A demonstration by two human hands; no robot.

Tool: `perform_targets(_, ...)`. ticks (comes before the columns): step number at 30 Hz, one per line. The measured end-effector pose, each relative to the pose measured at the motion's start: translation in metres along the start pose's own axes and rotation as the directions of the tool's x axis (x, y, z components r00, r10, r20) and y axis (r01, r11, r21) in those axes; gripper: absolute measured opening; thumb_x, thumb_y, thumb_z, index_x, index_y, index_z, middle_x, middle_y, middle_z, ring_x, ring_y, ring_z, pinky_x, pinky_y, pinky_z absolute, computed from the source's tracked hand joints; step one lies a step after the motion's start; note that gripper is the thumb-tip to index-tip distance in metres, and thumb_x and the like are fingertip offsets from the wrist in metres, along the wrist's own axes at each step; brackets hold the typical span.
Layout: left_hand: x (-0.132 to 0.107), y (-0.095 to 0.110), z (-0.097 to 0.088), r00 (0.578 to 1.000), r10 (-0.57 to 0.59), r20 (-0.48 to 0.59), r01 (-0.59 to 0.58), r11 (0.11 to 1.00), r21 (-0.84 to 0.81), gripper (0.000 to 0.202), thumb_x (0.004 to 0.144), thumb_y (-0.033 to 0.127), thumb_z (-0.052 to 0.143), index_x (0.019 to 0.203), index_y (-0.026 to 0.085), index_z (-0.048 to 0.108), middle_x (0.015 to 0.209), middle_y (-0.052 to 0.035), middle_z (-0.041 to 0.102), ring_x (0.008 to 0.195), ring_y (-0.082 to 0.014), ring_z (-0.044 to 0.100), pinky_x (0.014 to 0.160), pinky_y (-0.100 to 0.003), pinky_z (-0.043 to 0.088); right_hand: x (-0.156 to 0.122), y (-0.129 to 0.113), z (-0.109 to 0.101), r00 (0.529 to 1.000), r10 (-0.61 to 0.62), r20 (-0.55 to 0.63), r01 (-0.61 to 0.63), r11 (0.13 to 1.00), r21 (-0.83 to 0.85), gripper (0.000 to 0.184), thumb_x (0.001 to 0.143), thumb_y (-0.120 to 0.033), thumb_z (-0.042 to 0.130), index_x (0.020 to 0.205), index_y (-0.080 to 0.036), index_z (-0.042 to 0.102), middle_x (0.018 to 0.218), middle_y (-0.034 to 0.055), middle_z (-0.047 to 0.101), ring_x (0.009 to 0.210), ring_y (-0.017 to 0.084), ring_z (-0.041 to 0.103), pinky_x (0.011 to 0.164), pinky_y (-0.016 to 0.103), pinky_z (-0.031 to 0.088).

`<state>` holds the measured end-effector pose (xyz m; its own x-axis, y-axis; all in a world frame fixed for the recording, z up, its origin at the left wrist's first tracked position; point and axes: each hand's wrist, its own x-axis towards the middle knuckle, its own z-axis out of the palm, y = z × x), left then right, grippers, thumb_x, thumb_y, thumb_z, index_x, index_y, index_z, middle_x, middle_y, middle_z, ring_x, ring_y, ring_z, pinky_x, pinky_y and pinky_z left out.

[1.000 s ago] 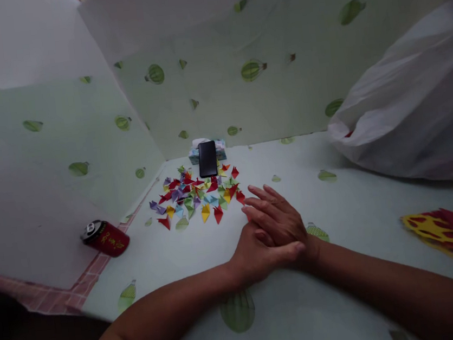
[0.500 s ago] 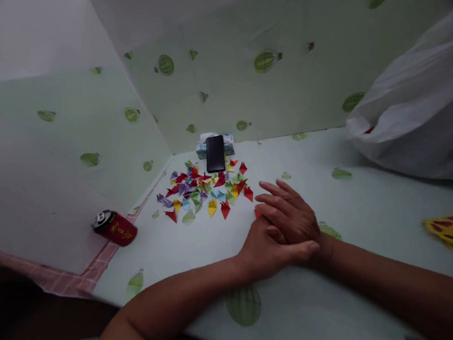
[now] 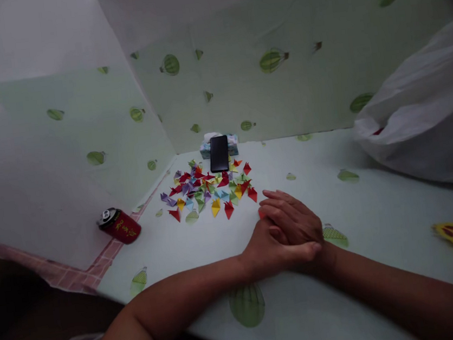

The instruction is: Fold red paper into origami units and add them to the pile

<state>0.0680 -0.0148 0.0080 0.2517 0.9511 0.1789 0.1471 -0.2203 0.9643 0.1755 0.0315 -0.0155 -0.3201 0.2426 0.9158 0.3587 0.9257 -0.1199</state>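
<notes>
On tabletop (image 3: 370,213), right hand (image 3: 293,219) covers left hand (image 3: 266,250); can (image 3: 120,225) lettering illegible.

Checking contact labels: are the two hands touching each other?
Touching. Head view shows the right hand lying on top of the left hand, with no gap between them.

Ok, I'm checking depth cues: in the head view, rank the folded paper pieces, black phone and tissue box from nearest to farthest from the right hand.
1. The folded paper pieces, just beyond the right hand, slightly left.
2. The black phone, at the pile's far edge.
3. The tissue box, right behind the phone, farthest back.
</notes>
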Motion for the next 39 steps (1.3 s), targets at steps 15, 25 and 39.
perform_targets(15,-0.0048,0.0016,0.0037,0.999,-0.053,-0.006,0.053,0.998,-0.04,0.025,0.064,0.033,0.074,0.076,0.019,0.057,0.078,-0.0028,0.065,0.078,-0.0209,0.067,0.07,-0.031,0.059,0.0029,-0.0004,-0.0047,0.997,-0.069,0.015,0.069,0.998,-0.01,0.035,0.102,-0.03,0.036,0.1,-0.011,0.065,0.1,0.0169,0.071,0.116,0.033,0.065,0.102,0.052,0.052)
perform_targets(25,-0.0041,0.0082,0.0013,0.997,-0.079,-0.003,0.078,0.997,-0.026,0.027,0.062,0.032,0.073,0.075,0.02,0.053,0.076,-0.0015,0.062,0.076,-0.0193,0.064,0.068,-0.03,0.055,-0.0009,-0.0034,-0.0006,1.0,-0.009,-0.014,0.009,1.0,-0.004,0.041,0.103,-0.038,0.035,0.103,-0.011,0.065,0.104,0.0178,0.068,0.115,0.034,0.064,0.095,0.05,0.055)
perform_targets(39,-0.0062,0.0076,0.0041,0.991,-0.129,-0.032,0.128,0.991,-0.037,0.027,0.06,0.029,0.075,0.07,0.021,0.051,0.07,-0.001,0.06,0.07,-0.0195,0.063,0.065,-0.032,0.057,0.0007,-0.0026,-0.0042,1.0,-0.007,0.017,0.008,0.999,-0.049,0.046,0.104,-0.043,0.03,0.102,-0.015,0.066,0.102,0.015,0.069,0.112,0.032,0.065,0.092,0.048,0.056)
